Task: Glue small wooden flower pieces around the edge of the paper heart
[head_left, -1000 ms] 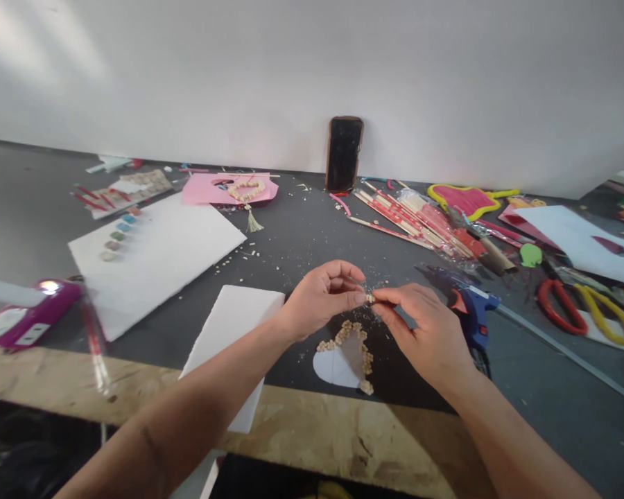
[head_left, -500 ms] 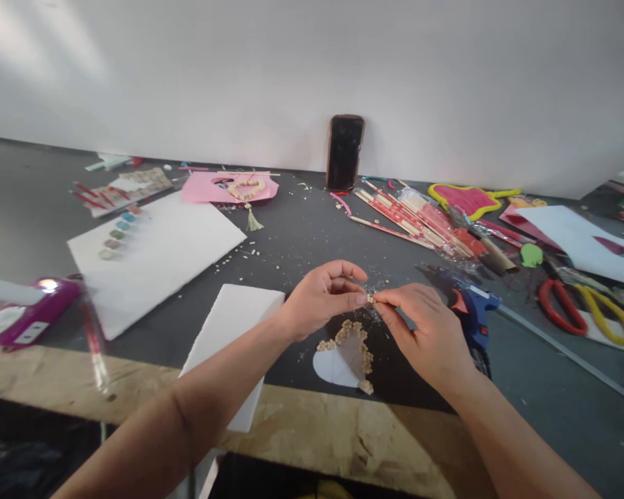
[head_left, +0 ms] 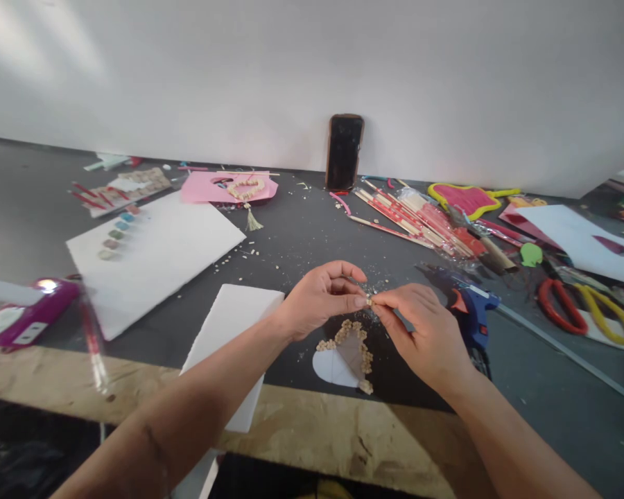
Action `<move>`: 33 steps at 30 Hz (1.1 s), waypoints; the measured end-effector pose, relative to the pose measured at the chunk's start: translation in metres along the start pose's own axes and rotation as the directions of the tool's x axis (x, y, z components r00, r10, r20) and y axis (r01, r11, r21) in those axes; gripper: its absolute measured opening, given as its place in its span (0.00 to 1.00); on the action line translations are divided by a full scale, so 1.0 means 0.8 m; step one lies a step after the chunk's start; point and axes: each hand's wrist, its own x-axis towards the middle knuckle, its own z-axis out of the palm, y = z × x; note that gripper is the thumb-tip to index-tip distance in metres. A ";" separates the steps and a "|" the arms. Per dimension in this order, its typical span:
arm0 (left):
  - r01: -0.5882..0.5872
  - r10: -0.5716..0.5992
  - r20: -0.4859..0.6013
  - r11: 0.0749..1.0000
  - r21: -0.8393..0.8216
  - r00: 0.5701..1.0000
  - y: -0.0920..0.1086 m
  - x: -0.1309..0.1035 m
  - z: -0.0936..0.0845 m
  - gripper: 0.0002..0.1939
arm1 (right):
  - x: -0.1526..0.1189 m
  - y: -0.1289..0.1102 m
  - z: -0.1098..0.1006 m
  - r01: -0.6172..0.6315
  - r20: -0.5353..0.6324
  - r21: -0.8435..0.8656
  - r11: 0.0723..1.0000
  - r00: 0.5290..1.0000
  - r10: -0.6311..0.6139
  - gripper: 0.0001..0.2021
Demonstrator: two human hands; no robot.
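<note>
The piece [head_left: 369,301] is held above the table [head_left: 301,249], between the tips of both hands. The left hand [head_left: 325,298] has thumb and index finger nearly closed on it, the other fingers loosely curled; the right hand [head_left: 426,333] pinches its other side with thumb and index finger. Just below, on the near side, lies the heart [head_left: 335,367], tan bits along its far and right edges, its left lobe bare. It sits close to the wooden strip [head_left: 312,416] at the front. The board [head_left: 239,326] lies under the left forearm and overhangs that strip. The glue gun [head_left: 471,312] is just beside the right hand, limiting room there. Beyond the hands, crumb-strewn open table reaches toward the phone [head_left: 344,152] and sticks [head_left: 395,211]. Since the earlier frame, the hands have barely moved; the heart lies as before.
</note>
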 end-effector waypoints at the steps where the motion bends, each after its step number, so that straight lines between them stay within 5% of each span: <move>1: -0.001 0.001 0.001 1.000 -0.004 1.000 0.000 0.000 0.000 0.15 | 0.000 0.000 0.000 -0.002 -0.001 -0.001 1.000 1.000 0.002 0.04; 11: -0.039 0.039 0.011 0.999 -0.028 0.999 -0.003 0.001 0.001 0.13 | 0.001 0.000 0.000 -0.022 -0.024 0.016 1.000 0.999 0.022 0.03; 19: -0.050 0.044 0.031 0.977 0.207 0.999 0.002 -0.003 0.002 0.09 | 0.002 -0.001 -0.003 0.027 -0.068 -0.063 0.998 0.997 -0.031 0.03; 33: -0.119 0.103 0.090 0.973 0.196 0.991 0.003 -0.002 0.002 0.06 | 0.001 0.001 -0.002 0.021 -0.084 0.038 0.999 0.996 -0.018 0.04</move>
